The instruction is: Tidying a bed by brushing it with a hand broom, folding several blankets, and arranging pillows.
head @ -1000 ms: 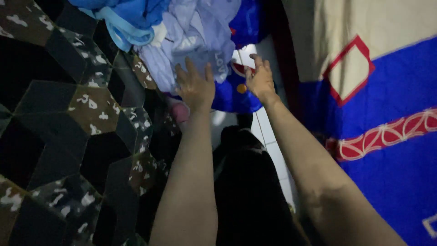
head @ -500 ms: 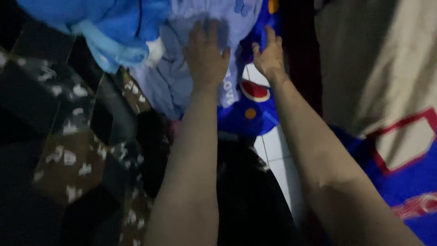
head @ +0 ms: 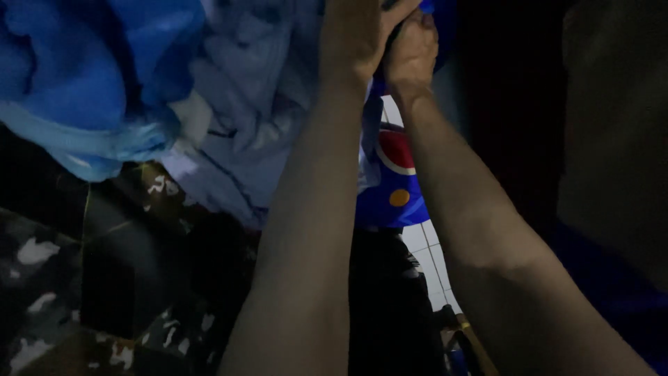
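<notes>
- The left hand (head: 355,35) is up at the top edge of the view, fingers curled shut on a fold of the lilac garment (head: 257,104).
- The right hand (head: 412,52) sits just beside it, touching it, closed in a fist on the same cloth where it meets the blue cloth (head: 393,188).
- Both forearms rise side by side from the bottom of the view, close together.
- The lilac garment hangs crumpled left of the hands, above the quilt.
- The blue cloth, with a red patch and an orange dot, hangs below the hands between the two forearms.
- A bright blue bundle (head: 83,76) with a pale trim lies left of the lilac garment, touching it.
- A dark patterned quilt (head: 90,278) with white flecks fills the lower left.
- White floor tiles (head: 428,254) show under the blue cloth.
- The right side is too dark to make out.
</notes>
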